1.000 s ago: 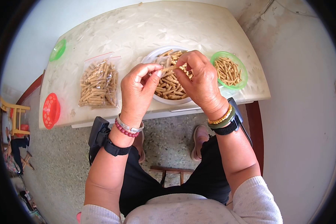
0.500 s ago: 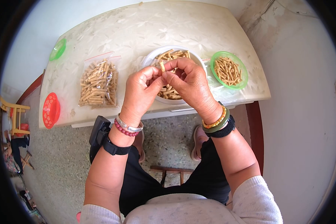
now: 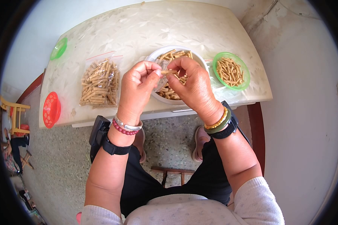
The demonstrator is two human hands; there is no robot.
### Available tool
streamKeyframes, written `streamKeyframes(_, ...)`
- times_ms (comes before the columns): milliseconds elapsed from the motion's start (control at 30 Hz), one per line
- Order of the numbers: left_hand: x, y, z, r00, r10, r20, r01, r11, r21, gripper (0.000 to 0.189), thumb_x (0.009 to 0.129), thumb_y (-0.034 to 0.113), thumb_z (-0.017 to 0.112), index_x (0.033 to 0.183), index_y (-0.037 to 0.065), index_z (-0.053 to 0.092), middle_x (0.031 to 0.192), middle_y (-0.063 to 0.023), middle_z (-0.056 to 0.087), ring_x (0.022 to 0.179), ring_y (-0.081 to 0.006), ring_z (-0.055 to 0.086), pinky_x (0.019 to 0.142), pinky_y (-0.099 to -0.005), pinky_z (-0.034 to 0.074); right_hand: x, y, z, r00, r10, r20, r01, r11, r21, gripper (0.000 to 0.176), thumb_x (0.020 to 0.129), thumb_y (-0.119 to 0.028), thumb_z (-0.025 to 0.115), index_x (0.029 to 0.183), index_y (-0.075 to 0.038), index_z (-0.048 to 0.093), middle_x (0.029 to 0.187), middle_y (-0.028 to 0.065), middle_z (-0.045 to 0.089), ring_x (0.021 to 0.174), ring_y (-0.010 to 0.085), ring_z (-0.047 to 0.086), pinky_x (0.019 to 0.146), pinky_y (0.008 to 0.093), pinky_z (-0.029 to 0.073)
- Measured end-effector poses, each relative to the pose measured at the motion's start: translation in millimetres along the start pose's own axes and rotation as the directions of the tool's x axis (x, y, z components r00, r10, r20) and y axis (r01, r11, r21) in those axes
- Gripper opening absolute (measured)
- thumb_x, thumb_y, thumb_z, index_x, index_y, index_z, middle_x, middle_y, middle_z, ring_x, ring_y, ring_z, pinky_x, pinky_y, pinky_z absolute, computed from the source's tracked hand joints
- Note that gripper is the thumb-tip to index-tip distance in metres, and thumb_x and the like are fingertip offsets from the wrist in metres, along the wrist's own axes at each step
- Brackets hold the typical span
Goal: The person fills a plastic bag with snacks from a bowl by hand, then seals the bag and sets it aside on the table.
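Tan stick (image 3: 169, 72) — left end clamped in the left hand (image 3: 136, 85), right end in the right hand (image 3: 196, 84) — is over the white bowl (image 3: 176, 47).

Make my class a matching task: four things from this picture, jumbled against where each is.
1. Tan stick
2. Clear plastic bag of tan sticks
3. Red plastic basket
4. Round green plastic basket holding sticks

A. Right of round white bowl
B. At left edge of cream table
C. Pinched between left hand and right hand
D. Between red basket and white bowl

Pairs: 1-C; 2-D; 3-B; 4-A
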State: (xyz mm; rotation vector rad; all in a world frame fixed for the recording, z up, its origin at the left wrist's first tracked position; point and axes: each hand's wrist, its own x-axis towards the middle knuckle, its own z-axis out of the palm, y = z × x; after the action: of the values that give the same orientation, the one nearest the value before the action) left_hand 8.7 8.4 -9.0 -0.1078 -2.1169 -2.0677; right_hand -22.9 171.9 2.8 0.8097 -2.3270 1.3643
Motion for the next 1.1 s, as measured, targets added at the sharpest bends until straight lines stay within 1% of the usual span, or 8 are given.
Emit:
streamKeyframes(133, -0.5, 6.4, -2.3, 0.993, -0.113, -0.029, 0.107, 0.982, -0.153, 0.010, 0.091, 0.007, 0.060, 0.101, 0.006, 0.062, 0.090, -0.0014, 0.066, 0.066, -0.0023, 0.048, 0.056, -0.0162, 0.037, 0.6, -0.2, -3.5, 0.993, 0.118, 0.026, -0.120, 0.989, 0.086, 0.024, 0.074, -0.004, 0.070, 0.096, -0.001, 0.063, 0.080, 0.0105, 0.063, 0.074, 0.0218, 0.063, 0.068, 0.0327, 0.052)
streamKeyframes(567, 1.0, 1.9, 0.0, 0.999, -0.046, -0.008, 0.045, 0.994, -0.099, 0.011, 0.090, 0.003, 0.059, 0.101, 0.003, 0.062, 0.079, 0.0034, 0.059, 0.065, -0.0026, 0.049, 0.056, -0.0168, 0.038, -0.2, 2.7, -2.6, 0.994, 0.105, -0.011, -0.102, 0.978, 0.184, 0.013, 0.081, -0.009, 0.071, 0.088, -0.001, 0.065, 0.075, 0.0073, 0.063, 0.067, 0.0157, 0.059, 0.063, 0.0282, 0.049)
streamKeyframes(633, 4.0, -3.5, 3.6, 0.977, 0.151, -0.149, -0.137, 0.986, 0.099, 0.013, 0.089, 0.004, 0.063, 0.101, 0.003, 0.062, 0.081, 0.0028, 0.060, 0.071, -0.0028, 0.052, 0.061, -0.0188, 0.043, 1.1, -1.1, -7.4, 0.981, 0.191, -0.035, -0.181, 0.965, 0.192, 0.011, 0.082, -0.010, 0.070, 0.086, -0.001, 0.065, 0.072, 0.0082, 0.062, 0.065, 0.0151, 0.058, 0.062, 0.0286, 0.049)
streamKeyframes(767, -0.9, 1.5, 3.7, 0.984, 0.173, -0.043, -0.127, 0.851, 0.510, 0.018, 0.084, 0.007, 0.069, 0.101, 0.004, 0.062, 0.087, -0.0019, 0.063, 0.076, -0.0085, 0.057, 0.068, -0.0246, 0.048, 4.4, 8.8, -16.0, 0.959, 0.271, -0.084, -0.259, 0.957, 0.131, 0.013, 0.084, -0.012, 0.070, 0.084, -0.001, 0.065, 0.071, 0.0097, 0.062, 0.063, 0.0163, 0.057, 0.060, 0.0298, 0.049)
streamKeyframes(867, 1.3, -10.5, 10.8, 0.891, 0.451, 0.060, -0.334, 0.558, 0.760, 0.024, 0.077, 0.009, 0.073, 0.098, 0.005, 0.063, 0.094, -0.0104, 0.065, 0.081, -0.0267, 0.062, 0.072, -0.0364, 0.050, 6.1, 18.0, -16.5, 0.965, 0.226, -0.132, -0.234, 0.971, -0.046, 0.015, 0.089, -0.015, 0.068, 0.091, 0.000, 0.066, 0.071, 0.0020, 0.063, 0.063, 0.0078, 0.055, 0.060, 0.0240, 0.047)
streamKeyframes(900, 2.6, -11.6, 11.8, 0.890, 0.451, 0.060, -0.334, 0.558, 0.760, 0.024, 0.077, 0.009, 0.073, 0.098, 0.005, 0.063, 0.094, -0.0104, 0.065, 0.081, -0.0267, 0.062, 0.072, -0.0364, 0.050, 5.4, 18.0, -16.5, 0.965, 0.226, -0.132, -0.234, 0.971, -0.046, 0.015, 0.089, -0.015, 0.068, 0.091, 0.000, 0.066, 0.071, 0.0020, 0.063, 0.063, 0.0078, 0.055, 0.060, 0.0240, 0.047)
streamKeyframes(967, 5.0, -12.2, 14.4, 0.887, 0.457, 0.069, -0.294, 0.441, 0.848, 0.023, 0.077, 0.009, 0.073, 0.098, 0.005, 0.063, 0.089, -0.0101, 0.065, 0.080, -0.0293, 0.062, 0.070, -0.0385, 0.051, 3.9, 15.7, -16.5, 0.976, 0.190, -0.110, -0.205, 0.968, -0.144, 0.013, 0.082, -0.014, 0.069, 0.087, -0.003, 0.065, 0.078, 0.0127, 0.066, 0.069, 0.0268, 0.064, 0.063, 0.0367, 0.051)
streamKeyframes(1100, 14.6, -22.6, 7.4, 0.950, 0.302, 0.075, -0.219, 0.476, 0.852, 0.017, 0.081, 0.007, 0.070, 0.096, 0.003, 0.064, 0.081, -0.0065, 0.065, 0.071, -0.0209, 0.062, 0.066, -0.0327, 0.051, -1.4, 25.0, -6.3, 0.990, 0.135, -0.045, -0.141, 0.970, -0.197, 0.012, 0.080, -0.012, 0.067, 0.089, -0.004, 0.064, 0.081, 0.0146, 0.067, 0.075, 0.0332, 0.065, 0.066, 0.0408, 0.052)
